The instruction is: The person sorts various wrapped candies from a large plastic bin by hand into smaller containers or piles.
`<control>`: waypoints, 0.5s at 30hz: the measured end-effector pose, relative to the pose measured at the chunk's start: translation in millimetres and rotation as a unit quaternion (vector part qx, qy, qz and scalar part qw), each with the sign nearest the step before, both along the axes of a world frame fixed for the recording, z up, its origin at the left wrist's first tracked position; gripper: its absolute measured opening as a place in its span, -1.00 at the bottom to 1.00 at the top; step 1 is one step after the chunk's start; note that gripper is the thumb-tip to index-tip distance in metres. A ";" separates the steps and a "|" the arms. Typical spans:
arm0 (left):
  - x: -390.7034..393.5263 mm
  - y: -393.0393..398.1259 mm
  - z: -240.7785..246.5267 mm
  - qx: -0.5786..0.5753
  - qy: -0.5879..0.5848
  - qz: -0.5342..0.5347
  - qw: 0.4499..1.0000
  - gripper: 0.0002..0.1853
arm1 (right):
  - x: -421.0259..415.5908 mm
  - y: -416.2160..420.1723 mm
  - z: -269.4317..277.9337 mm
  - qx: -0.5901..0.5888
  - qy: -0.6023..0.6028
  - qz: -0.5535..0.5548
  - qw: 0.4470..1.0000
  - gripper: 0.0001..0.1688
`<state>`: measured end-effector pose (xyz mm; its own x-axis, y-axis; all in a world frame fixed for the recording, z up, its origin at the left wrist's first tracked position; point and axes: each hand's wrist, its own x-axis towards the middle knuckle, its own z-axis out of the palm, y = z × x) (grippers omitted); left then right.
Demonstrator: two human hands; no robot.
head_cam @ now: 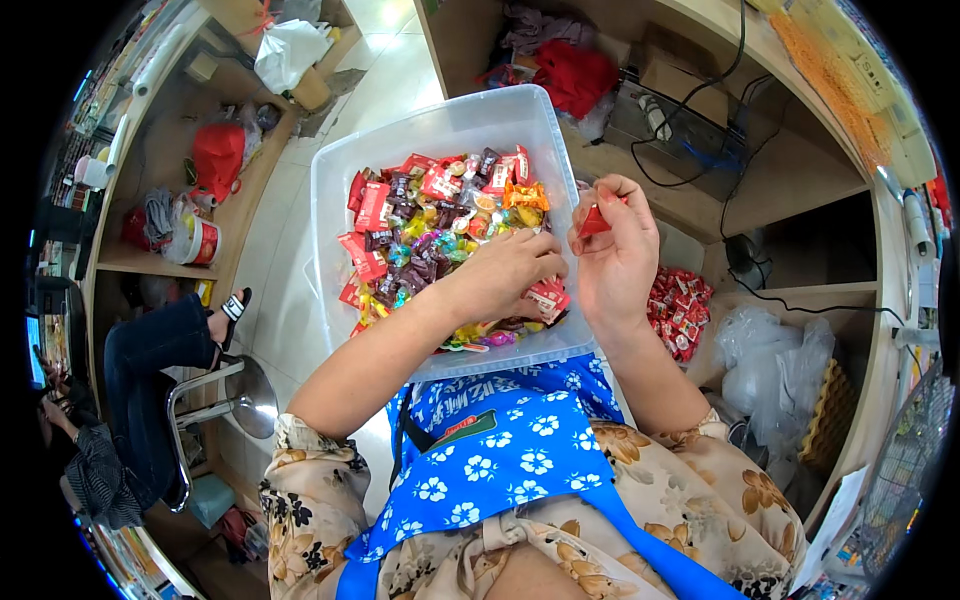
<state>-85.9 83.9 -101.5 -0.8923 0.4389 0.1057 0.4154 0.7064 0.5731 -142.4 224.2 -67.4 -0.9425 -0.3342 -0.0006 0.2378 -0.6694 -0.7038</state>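
Note:
A translucent plastic bin (442, 124) stands before me, holding a mixed heap of wrapped candies (420, 247) in red, brown, yellow, blue and orange wrappers. My left hand (510, 266) reaches into its right side, fingers curled down among the candies. A red printed packet (547, 298) lies just below those fingers; whether they grip anything is hidden. At the bin's right rim, my right hand (621, 251) is raised with a small red-wrapped candy (595, 220) pinched between thumb and fingers. Beyond that wrist is a pile of small red-wrapped candies (681, 311).
Wooden shelving on the right holds cardboard boxes (679, 82), black cables (634, 154) and clear plastic bags (776, 367). On the left, a seated person's leg (157, 337) extends beside a metal-framed stool (247, 394). A white bucket (201, 241) sits on the left shelf.

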 end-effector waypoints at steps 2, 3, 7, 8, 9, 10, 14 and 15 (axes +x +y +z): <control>-0.6 3.6 2.6 -0.040 0.003 -0.010 0.999 -0.59 | 1.8 -0.4 -0.2 0.013 0.007 -0.005 1.000 -0.90; 0.5 3.7 3.0 -0.036 0.010 -0.013 0.999 -0.60 | 2.4 -0.7 0.5 0.015 0.011 -0.005 1.000 -0.90; 0.6 -3.4 10.4 0.016 0.006 0.010 1.000 -0.64 | 1.2 -1.5 -1.3 -0.004 0.018 0.011 1.000 -0.89; -0.1 -8.9 13.7 0.039 -0.002 0.025 0.999 -0.65 | 2.3 -1.2 0.0 -0.010 0.015 0.013 1.000 -0.87; -1.7 -14.8 15.1 0.111 -0.022 0.070 0.991 -0.65 | 4.4 -0.8 1.7 -0.017 0.011 0.012 1.000 -0.85; -3.4 -21.3 16.4 0.182 -0.042 0.113 0.976 -0.65 | 5.6 0.2 3.6 -0.024 0.008 0.010 1.000 -0.83; -8.5 -47.1 41.4 0.413 -0.082 0.319 0.849 -0.70 | 6.8 3.6 8.0 -0.014 0.024 0.068 0.997 -0.75; -9.6 -53.6 40.1 0.457 -0.077 0.328 0.823 -0.67 | 7.1 4.3 9.1 0.011 0.023 0.089 0.996 -0.74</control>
